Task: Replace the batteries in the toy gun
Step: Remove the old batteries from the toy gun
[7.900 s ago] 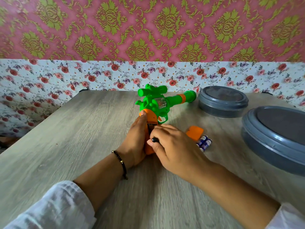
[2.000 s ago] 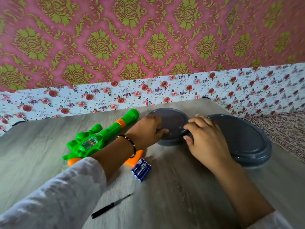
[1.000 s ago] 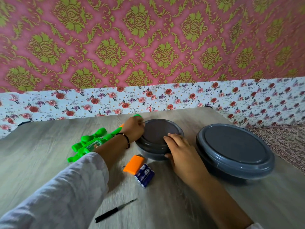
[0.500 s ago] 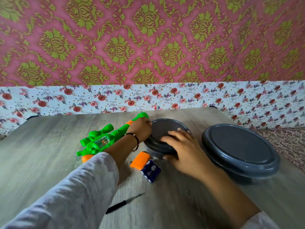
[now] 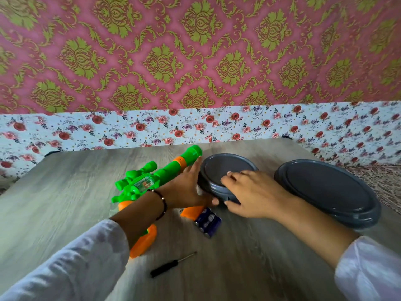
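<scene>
The green and orange toy gun (image 5: 152, 179) lies on the wooden table, barrel toward the far right. Both hands hold the small grey lidded container (image 5: 219, 168): my left hand (image 5: 186, 187) grips its left side with the thumb under the near edge, and my right hand (image 5: 249, 192) lies over its near right rim, fingers on the lid. An orange battery cover (image 5: 191, 212) and a pack of blue batteries (image 5: 208, 221) lie just in front of the container. A small black screwdriver (image 5: 171, 265) rests nearer to me.
A larger grey lidded container (image 5: 329, 192) stands to the right, close to the table's right edge. A floral-papered wall runs along the table's far edge. Bare wood stretches to the left of the gun.
Earlier both hands were on the gun's grip with the screwdriver. They have since left it and closed round the small grey container; the screwdriver now lies on the table.
</scene>
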